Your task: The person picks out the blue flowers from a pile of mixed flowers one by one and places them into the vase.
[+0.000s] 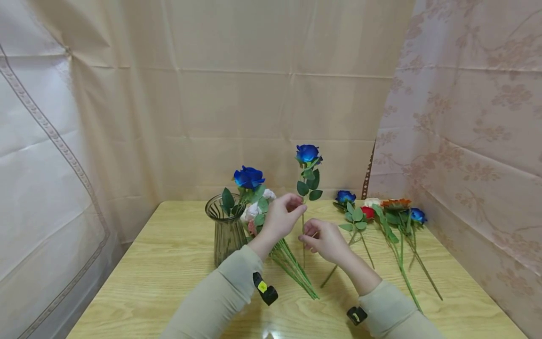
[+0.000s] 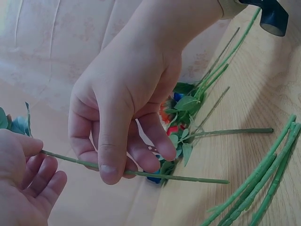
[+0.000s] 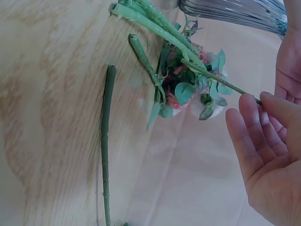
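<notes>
Both my hands hold a blue artificial rose (image 1: 307, 153) upright above the table, its leafy stem running down between them. My left hand (image 1: 280, 219) pinches the stem just below the leaves. Lower down, my right hand (image 1: 325, 239) pinches the same stem (image 2: 197, 179) between thumb and fingertips, the cut end sticking out beyond. To the left stands a ribbed smoky glass vase (image 1: 227, 242), with another blue rose (image 1: 249, 178) leaning at its mouth. Behind my left hand, pale and pink flowers (image 1: 251, 213) lie beside the vase, partly hidden.
Green stems (image 1: 296, 273) of the pale bunch point toward the front. Farther right lie a blue rose (image 1: 346, 197), a red flower (image 1: 367, 213), an orange flower (image 1: 396, 204) and another blue rose (image 1: 418, 215). Curtains hang behind and beside the wooden table (image 1: 139, 278).
</notes>
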A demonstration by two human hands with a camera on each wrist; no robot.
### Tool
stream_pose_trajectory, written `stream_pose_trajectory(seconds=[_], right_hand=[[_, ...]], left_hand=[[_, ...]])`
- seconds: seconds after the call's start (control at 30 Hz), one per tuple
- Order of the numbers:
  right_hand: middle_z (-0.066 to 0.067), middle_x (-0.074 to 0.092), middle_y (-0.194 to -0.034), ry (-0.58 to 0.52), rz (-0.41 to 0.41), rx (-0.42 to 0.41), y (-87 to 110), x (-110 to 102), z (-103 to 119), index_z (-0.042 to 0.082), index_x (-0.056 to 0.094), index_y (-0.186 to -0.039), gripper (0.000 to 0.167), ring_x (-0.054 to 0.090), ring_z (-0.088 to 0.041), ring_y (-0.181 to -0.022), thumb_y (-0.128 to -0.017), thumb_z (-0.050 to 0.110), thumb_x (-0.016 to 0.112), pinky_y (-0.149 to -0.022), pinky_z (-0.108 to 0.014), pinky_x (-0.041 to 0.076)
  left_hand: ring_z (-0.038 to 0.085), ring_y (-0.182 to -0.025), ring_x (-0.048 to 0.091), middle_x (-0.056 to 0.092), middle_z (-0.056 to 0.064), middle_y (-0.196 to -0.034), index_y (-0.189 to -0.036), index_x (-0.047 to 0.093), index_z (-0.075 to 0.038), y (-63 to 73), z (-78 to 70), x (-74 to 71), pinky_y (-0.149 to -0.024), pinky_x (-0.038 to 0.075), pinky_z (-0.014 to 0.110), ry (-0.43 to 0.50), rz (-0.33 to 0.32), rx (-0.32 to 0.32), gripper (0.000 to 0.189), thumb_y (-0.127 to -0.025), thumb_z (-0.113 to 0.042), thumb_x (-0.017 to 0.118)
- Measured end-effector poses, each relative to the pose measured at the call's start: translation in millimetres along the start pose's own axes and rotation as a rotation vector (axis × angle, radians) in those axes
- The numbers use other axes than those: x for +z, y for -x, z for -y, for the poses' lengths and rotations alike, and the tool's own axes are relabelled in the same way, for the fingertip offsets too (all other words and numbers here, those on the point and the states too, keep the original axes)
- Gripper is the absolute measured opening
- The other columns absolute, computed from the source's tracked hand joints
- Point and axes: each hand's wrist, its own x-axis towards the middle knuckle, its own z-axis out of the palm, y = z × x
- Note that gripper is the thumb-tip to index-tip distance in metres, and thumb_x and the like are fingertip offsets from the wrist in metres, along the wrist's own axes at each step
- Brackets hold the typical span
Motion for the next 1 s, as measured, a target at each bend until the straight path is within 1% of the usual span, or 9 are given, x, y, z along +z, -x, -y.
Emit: stream_pose_trajectory(seconds=[0.1,0.2,0.37,0.43,0.53,0.67,0.83,0.93,1.0], right_hand=[[-0.001,0.069,-0.08,0.0,0.0,0.0,0.2,1,0,0.007,0.064,-0.094,0.011,0.067,-0.014,-0.061,-0.094,0.009,0.075,-0.054,-0.037,0.06],[-0.001,0.069,-0.08,-0.003,-0.001,-0.009,0.4,0,-1,0.007,0.064,-0.094,0.011,0.068,-0.017,-0.061,-0.094,0.009,0.075,-0.054,-0.037,0.06],[0.001,0.069,-0.079,0.009,0.004,-0.039,0.9,-1,-2,0.009,0.065,-0.093,0.012,0.069,-0.025,-0.062,-0.094,0.015,0.076,-0.052,-0.031,0.058],[0.003,0.069,-0.079,0.017,0.01,-0.056,1.3,-3,-2,0.01,0.066,-0.093,0.014,0.068,-0.024,-0.061,-0.094,0.019,0.076,-0.051,-0.029,0.056],[0.004,0.069,-0.079,0.017,0.02,-0.073,2.2,-6,-1,0.011,0.067,-0.094,0.017,0.067,-0.02,-0.061,-0.095,0.026,0.076,-0.051,-0.03,0.056],[0.003,0.069,-0.083,-0.004,0.025,-0.069,3.1,-9,0,0.013,0.067,-0.096,0.021,0.067,-0.015,-0.062,-0.096,0.032,0.074,-0.054,-0.032,0.057],[-0.001,0.07,-0.089,-0.042,0.026,-0.059,3.2,-12,3,0.01,0.067,-0.103,0.024,0.069,-0.015,-0.068,-0.099,0.034,0.07,-0.058,-0.035,0.06],[-0.005,0.071,-0.092,-0.065,0.016,-0.063,2.7,-13,4,0.009,0.066,-0.106,0.025,0.069,-0.017,-0.071,-0.101,0.033,0.068,-0.06,-0.036,0.06],[-0.007,0.07,-0.095,-0.078,0.006,-0.065,2.2,-14,4,0.008,0.066,-0.108,0.025,0.07,-0.018,-0.073,-0.101,0.032,0.066,-0.061,-0.04,0.061]], left_hand=[[0.014,-0.086,0.064,0.071,-0.001,-0.095,-0.109,0.071,-0.006,0.3,0.0,-0.1,-0.077,0.056,0.03,0.003,0.0,-0.001,0.016,-0.098,-0.018,0.071],[0.014,-0.086,0.064,0.071,0.0,-0.095,-0.11,0.071,-0.003,1.0,-0.6,-0.4,-0.077,0.056,0.03,0.007,0.003,0.003,0.018,-0.098,-0.017,0.071],[0.014,-0.085,0.064,0.07,0.0,-0.094,-0.108,0.071,-0.006,1.6,-3.5,-2.0,-0.075,0.056,0.029,0.018,0.003,0.009,0.014,-0.098,-0.017,0.071],[0.013,-0.084,0.064,0.07,0.0,-0.094,-0.107,0.071,-0.007,1.9,-5.2,-3.1,-0.075,0.055,0.028,0.017,0.004,0.012,0.013,-0.098,-0.017,0.071],[0.014,-0.083,0.063,0.07,0.0,-0.094,-0.108,0.071,-0.004,2.4,-7.5,-5.4,-0.074,0.055,0.028,0.018,0.005,0.025,0.015,-0.098,-0.016,0.071],[0.014,-0.082,0.063,0.07,0.001,-0.093,-0.108,0.071,-0.002,4.2,-12.1,-9.7,-0.073,0.054,0.029,0.012,0.002,0.052,0.017,-0.098,-0.016,0.071],[0.013,-0.082,0.063,0.07,0.0,-0.094,-0.109,0.07,-0.003,7.6,-19.9,-15.4,-0.073,0.055,0.028,-0.01,0.006,0.084,0.016,-0.098,-0.015,0.07],[0.014,-0.081,0.063,0.07,0.002,-0.095,-0.11,0.07,-0.002,10.2,-27.4,-20.0,-0.071,0.054,0.028,-0.013,0.011,0.111,0.016,-0.099,-0.014,0.07],[0.014,-0.08,0.063,0.071,0.003,-0.095,-0.11,0.069,-0.002,11.4,-32.1,-23.3,-0.07,0.055,0.027,-0.014,0.016,0.133,0.016,-0.099,-0.013,0.07]])
